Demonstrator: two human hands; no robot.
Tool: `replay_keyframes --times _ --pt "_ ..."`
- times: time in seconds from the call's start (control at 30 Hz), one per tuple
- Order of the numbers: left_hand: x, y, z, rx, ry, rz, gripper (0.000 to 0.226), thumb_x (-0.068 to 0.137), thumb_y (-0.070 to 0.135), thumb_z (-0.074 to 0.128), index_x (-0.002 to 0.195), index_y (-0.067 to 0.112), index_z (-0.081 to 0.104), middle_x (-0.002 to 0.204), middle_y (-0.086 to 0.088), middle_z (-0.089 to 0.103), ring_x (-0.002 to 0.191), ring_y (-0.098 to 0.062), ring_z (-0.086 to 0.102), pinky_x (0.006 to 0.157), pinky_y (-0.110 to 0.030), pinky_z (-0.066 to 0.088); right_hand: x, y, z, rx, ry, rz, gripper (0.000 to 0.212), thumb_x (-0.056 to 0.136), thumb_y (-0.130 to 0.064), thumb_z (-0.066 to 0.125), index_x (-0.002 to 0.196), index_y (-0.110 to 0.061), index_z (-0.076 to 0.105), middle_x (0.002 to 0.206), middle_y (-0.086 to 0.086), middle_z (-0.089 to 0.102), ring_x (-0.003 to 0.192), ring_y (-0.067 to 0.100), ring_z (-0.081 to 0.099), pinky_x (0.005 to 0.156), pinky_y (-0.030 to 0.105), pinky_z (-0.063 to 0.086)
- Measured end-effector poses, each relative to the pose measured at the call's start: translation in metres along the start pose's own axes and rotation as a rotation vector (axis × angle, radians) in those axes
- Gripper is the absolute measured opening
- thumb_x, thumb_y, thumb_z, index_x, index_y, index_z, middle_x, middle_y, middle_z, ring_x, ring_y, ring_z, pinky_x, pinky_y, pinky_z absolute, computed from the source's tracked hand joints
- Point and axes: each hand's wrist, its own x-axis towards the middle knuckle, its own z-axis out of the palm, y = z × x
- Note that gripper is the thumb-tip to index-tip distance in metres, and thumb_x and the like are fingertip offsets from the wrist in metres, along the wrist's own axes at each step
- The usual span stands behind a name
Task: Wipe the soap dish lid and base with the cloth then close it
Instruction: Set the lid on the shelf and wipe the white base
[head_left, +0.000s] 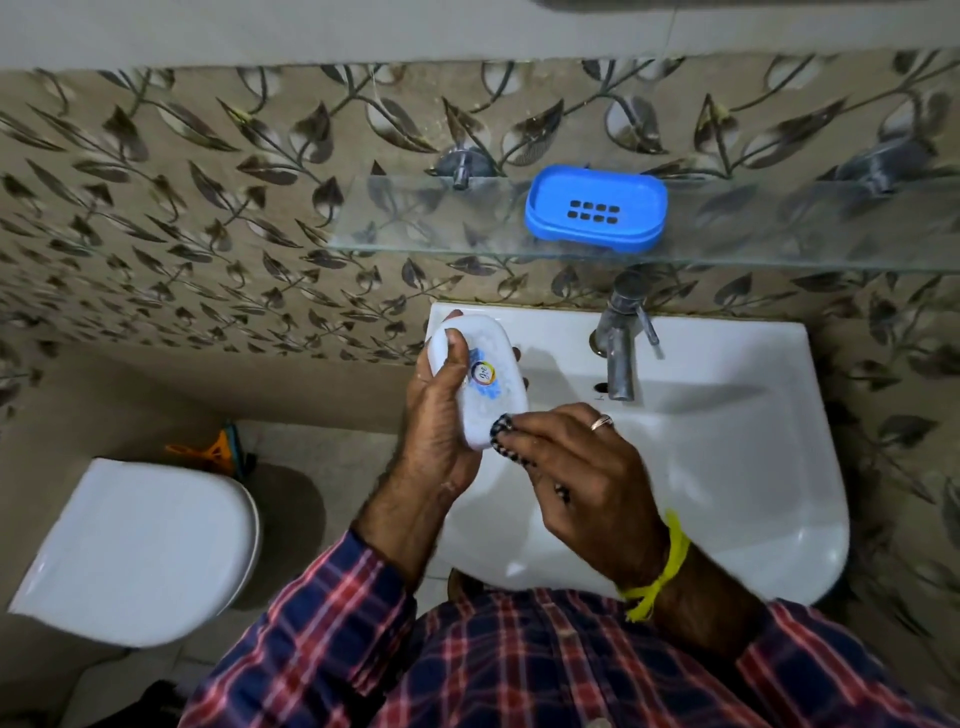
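My left hand (439, 415) grips the white soap dish lid (491, 387), which bears a round coloured sticker, over the left side of the sink. My right hand (582, 467) holds a dark checked cloth (501, 428) bunched under its fingers and presses it against the lid's lower end. The blue soap dish base (595, 210), with a block of drain slots in its tray, sits uncovered on the glass shelf (415, 228) above the sink.
A white washbasin (727, 441) lies below my hands, with a metal tap (621, 343) at its back. A closed white toilet (140, 551) stands at lower left. Patterned wall tiles run behind the shelf. An orange object (208, 449) sits on the floor.
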Motion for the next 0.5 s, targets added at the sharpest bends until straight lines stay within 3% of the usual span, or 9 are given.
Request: replay_keyframes --times 0.1,0.23,0.27,0.33,0.43,0.5 --pt "-0.003 -0.001 0.003 -0.022 0.018 -0.037 0.078 0.081 0.041 0.058 0.15 0.008 0.041 0.144 -0.035 0.05 0.116 -0.039 0.056 0.089 -0.045 0.051 0.009 0.002 -0.005 -0.016 0.05 0.111 0.022 0.089 -0.001 0.064 0.106 -0.009 0.075 0.111 0.005 0.073 0.091 0.03 0.065 0.08 0.039 0.053" --pt "-0.01 -0.004 0.003 -0.018 0.003 -0.09 0.079 0.082 0.051 0.061 0.14 -0.001 0.05 0.134 -0.036 0.056 0.092 -0.034 0.062 0.069 -0.033 0.059 0.011 -0.016 0.003 -0.061 -0.005 -0.099 0.024 0.091 0.0 0.059 0.106 -0.009 0.075 0.112 0.005 0.072 0.091 0.03 0.061 0.085 0.034 0.051" --pt "-0.009 -0.005 0.002 -0.012 -0.004 -0.081 0.078 0.081 0.054 0.06 0.137 0.0 0.053 0.13 -0.034 0.058 0.093 -0.035 0.063 0.072 -0.035 0.059 0.01 -0.015 0.001 -0.066 -0.013 -0.099 0.025 0.091 0.0 0.059 0.107 -0.01 0.075 0.113 0.004 0.072 0.091 0.03 0.061 0.085 0.035 0.052" --pt "-0.01 -0.007 0.002 0.0 -0.012 -0.081 0.078 0.078 0.059 0.056 0.136 0.007 0.055 0.123 -0.029 0.062 0.1 -0.034 0.064 0.081 -0.043 0.058 0.016 -0.005 -0.004 -0.063 0.033 0.038 0.027 0.088 0.002 0.06 0.107 -0.011 0.075 0.113 0.003 0.072 0.093 0.03 0.063 0.085 0.039 0.052" --pt "-0.013 -0.008 -0.001 -0.013 -0.057 -0.179 0.079 0.088 0.067 0.043 0.143 0.01 0.054 0.108 -0.015 0.071 0.092 -0.024 0.072 0.074 -0.037 0.062 0.028 -0.003 -0.002 -0.059 0.074 0.119 0.029 0.084 0.006 0.062 0.106 -0.008 0.075 0.112 0.007 0.073 0.094 0.032 0.063 0.088 0.041 0.052" --pt "-0.008 -0.009 -0.013 -0.025 -0.14 -0.181 0.076 0.097 0.07 0.025 0.118 0.017 0.076 0.101 -0.006 0.078 0.09 -0.017 0.075 0.077 -0.031 0.062 0.028 -0.008 0.002 -0.072 0.034 0.011 0.028 0.085 0.004 0.061 0.106 -0.008 0.075 0.113 0.006 0.072 0.093 0.03 0.061 0.091 0.038 0.051"
